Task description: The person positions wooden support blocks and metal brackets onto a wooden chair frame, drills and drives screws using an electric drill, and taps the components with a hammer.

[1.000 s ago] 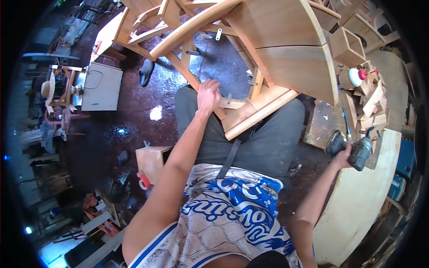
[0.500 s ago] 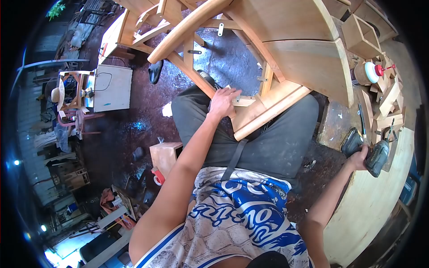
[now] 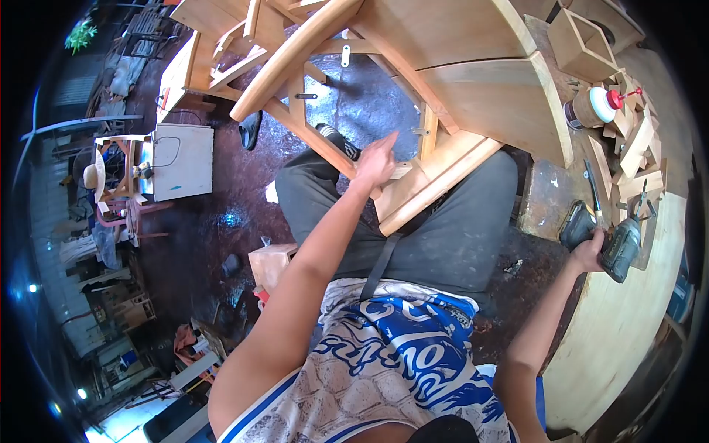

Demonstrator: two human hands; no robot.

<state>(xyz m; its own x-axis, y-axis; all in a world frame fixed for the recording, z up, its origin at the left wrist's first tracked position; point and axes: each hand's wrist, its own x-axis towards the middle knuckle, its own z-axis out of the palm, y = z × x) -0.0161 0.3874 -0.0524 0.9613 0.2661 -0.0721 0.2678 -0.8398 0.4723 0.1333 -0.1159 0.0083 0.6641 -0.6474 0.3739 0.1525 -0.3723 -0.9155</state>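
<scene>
A wooden chair frame (image 3: pixel 416 187) lies tilted across my lap, with its broad panels at the upper right. My left hand (image 3: pixel 375 166) is at the lower corner of the frame, beside a short brace (image 3: pixel 401 170). One finger points up and away; the others curl down, and what they hold, if anything, is hidden. Small metal plates are fixed to the frame, one (image 3: pixel 346 56) on an upper rail. Off to the right, my right hand (image 3: pixel 588 253) is closed around the handle of a cordless drill (image 3: pixel 622 249), whose battery (image 3: pixel 577 224) lies toward the bench.
A glue bottle with a red cap (image 3: pixel 602 105) stands near the wood offcuts (image 3: pixel 636 148) on the right. A pale board (image 3: pixel 617 336) lies below the drill. Left of me are a wooden block (image 3: pixel 272 264), a slipper (image 3: pixel 250 131) and a white-topped table (image 3: pixel 183 162).
My left hand has turned, and one finger now sticks up from the frame's corner. My right hand stays on the drill. The whole view has shifted slightly.
</scene>
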